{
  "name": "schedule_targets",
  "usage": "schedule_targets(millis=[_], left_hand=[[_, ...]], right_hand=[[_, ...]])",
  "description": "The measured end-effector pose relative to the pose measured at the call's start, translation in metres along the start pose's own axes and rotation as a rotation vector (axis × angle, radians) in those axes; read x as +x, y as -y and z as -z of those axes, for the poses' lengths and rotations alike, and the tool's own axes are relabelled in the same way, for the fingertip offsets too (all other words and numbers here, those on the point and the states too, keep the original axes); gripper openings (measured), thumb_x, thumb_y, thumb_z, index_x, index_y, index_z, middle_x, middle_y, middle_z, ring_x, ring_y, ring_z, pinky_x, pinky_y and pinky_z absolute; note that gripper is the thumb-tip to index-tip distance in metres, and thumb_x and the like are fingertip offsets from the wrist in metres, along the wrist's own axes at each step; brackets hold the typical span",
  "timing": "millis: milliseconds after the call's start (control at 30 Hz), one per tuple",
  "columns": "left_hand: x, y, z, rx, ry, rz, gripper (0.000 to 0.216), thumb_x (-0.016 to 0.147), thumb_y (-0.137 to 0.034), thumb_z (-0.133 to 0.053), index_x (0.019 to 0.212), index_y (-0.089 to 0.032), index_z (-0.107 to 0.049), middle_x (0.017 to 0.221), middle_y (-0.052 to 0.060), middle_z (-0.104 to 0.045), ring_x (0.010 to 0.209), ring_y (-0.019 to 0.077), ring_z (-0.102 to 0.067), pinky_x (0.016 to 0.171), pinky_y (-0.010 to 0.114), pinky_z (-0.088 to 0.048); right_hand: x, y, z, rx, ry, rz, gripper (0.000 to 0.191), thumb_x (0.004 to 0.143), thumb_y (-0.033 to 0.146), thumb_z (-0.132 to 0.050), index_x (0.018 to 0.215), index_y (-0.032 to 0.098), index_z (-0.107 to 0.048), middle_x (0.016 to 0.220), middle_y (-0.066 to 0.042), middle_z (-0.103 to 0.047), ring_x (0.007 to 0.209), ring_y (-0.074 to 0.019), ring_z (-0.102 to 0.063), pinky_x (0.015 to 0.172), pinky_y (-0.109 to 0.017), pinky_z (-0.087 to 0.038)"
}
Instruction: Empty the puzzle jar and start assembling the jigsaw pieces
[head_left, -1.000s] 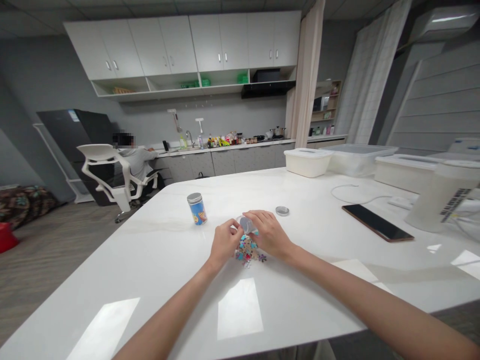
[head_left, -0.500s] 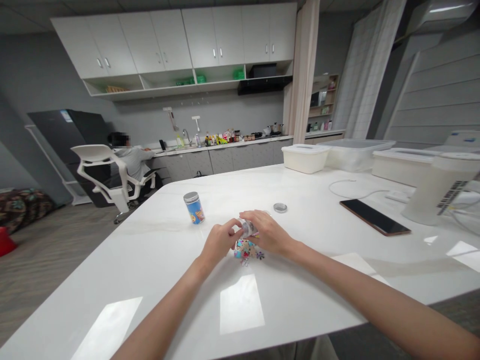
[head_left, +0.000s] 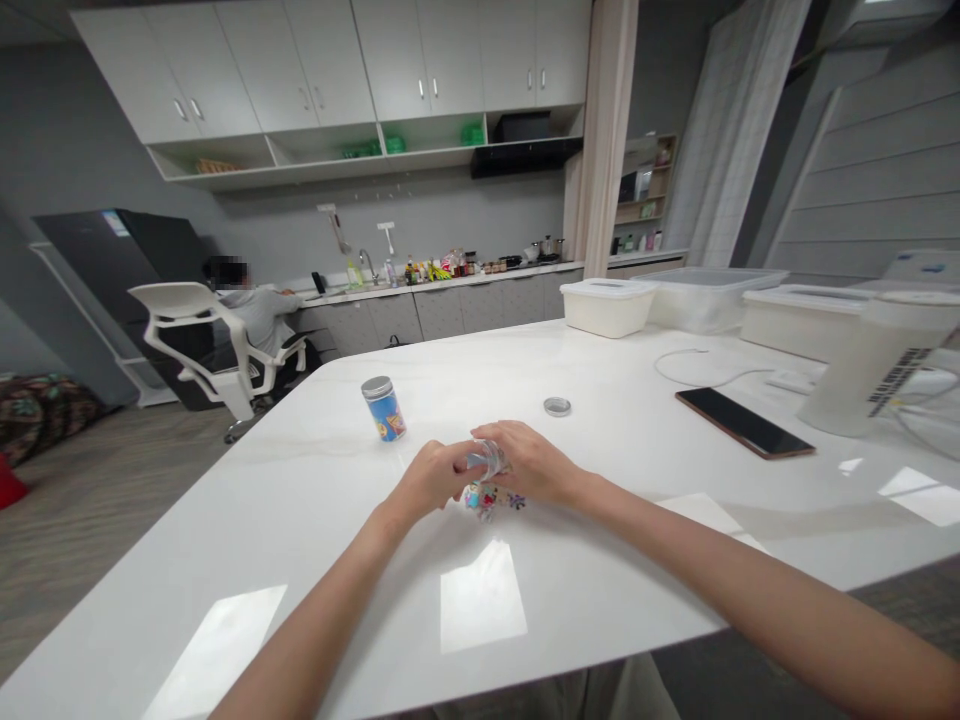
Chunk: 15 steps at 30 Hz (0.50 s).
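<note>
My right hand [head_left: 532, 467] is wrapped round a small clear jar [head_left: 487, 460], tipped over a little heap of coloured puzzle pieces [head_left: 489, 498] on the white table [head_left: 315, 520]. My left hand [head_left: 431, 478] is closed against the jar's mouth from the left, fingers pinched there. What the left fingers pinch is too small to make out. A loose silver lid [head_left: 557, 406] lies beyond my right hand. A second jar with a blue label and silver lid [head_left: 383, 408] stands upright to the far left of my hands.
A black phone [head_left: 742, 423] and a white cable [head_left: 697, 372] lie to the right, with a white appliance [head_left: 870, 360] and lidded plastic bins [head_left: 611, 305] behind. A person sits in a white chair [head_left: 202, 335] at the kitchen counter far left.
My hands have sunk a little closer to the table and drawn together over the pieces. The jar is tipped lower. The view has shifted slightly.
</note>
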<state>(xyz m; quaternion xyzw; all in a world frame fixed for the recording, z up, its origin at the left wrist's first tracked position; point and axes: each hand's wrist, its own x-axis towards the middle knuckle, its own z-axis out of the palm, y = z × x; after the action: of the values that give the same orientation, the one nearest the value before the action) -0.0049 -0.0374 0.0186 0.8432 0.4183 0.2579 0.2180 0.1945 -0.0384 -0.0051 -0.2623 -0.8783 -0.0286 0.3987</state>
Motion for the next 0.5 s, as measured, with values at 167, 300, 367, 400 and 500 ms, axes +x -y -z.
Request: schedule_targets(millis=[167, 300, 367, 400, 500], left_hand=[[0.001, 0.003, 0.005, 0.307, -0.052, -0.198, 0.017, 0.083, -0.023, -0.053, 0.081, -0.023, -0.069, 0.043, -0.003, -0.052, 0.039, 0.0095, -0.043, 0.048, 0.019, -0.034], [-0.002, 0.003, 0.015, 0.449, -0.010, -0.381, 0.028, 0.083, -0.011, -0.042, 0.094, -0.021, -0.066, 0.051, -0.001, -0.056, 0.039, 0.0102, -0.040, 0.049, 0.022, -0.032], [-0.004, 0.002, 0.019, 0.464, 0.004, -0.427, 0.030, 0.082, -0.008, -0.041, 0.096, -0.020, -0.065, 0.054, 0.000, -0.058, 0.038, 0.0096, -0.039, 0.048, 0.023, -0.033], [-0.004, 0.002, 0.021, 0.463, 0.004, -0.435, 0.029, 0.081, -0.009, -0.041, 0.095, -0.020, -0.064, 0.054, 0.000, -0.058, 0.038, 0.0093, -0.038, 0.048, 0.022, -0.033], [-0.004, 0.000, 0.022, 0.480, -0.004, -0.425, 0.029, 0.080, -0.009, -0.041, 0.095, -0.020, -0.064, 0.052, -0.001, -0.058, 0.038, 0.0093, -0.039, 0.047, 0.022, -0.032]], right_hand=[[-0.001, -0.002, -0.003, 0.006, -0.006, 0.011, 0.051, 0.080, 0.022, -0.072, 0.125, 0.020, -0.048, 0.119, -0.013, -0.066, 0.109, -0.0250, -0.064, 0.092, -0.046, -0.052], [0.000, -0.002, -0.003, 0.039, 0.025, -0.010, 0.050, 0.081, 0.024, -0.071, 0.125, 0.021, -0.047, 0.121, -0.013, -0.065, 0.113, -0.0250, -0.062, 0.094, -0.046, -0.051], [0.001, -0.002, -0.002, 0.053, 0.041, -0.031, 0.052, 0.080, 0.022, -0.072, 0.125, 0.021, -0.046, 0.121, -0.012, -0.064, 0.113, -0.0250, -0.061, 0.098, -0.049, -0.049], [0.001, -0.003, -0.002, 0.054, 0.049, -0.041, 0.053, 0.079, 0.020, -0.072, 0.125, 0.021, -0.046, 0.121, -0.012, -0.064, 0.114, -0.0251, -0.061, 0.100, -0.051, -0.047], [0.001, -0.006, -0.001, 0.044, 0.073, -0.049, 0.056, 0.077, 0.013, -0.069, 0.127, 0.020, -0.045, 0.123, -0.012, -0.063, 0.118, -0.0256, -0.059, 0.107, -0.056, -0.039]])
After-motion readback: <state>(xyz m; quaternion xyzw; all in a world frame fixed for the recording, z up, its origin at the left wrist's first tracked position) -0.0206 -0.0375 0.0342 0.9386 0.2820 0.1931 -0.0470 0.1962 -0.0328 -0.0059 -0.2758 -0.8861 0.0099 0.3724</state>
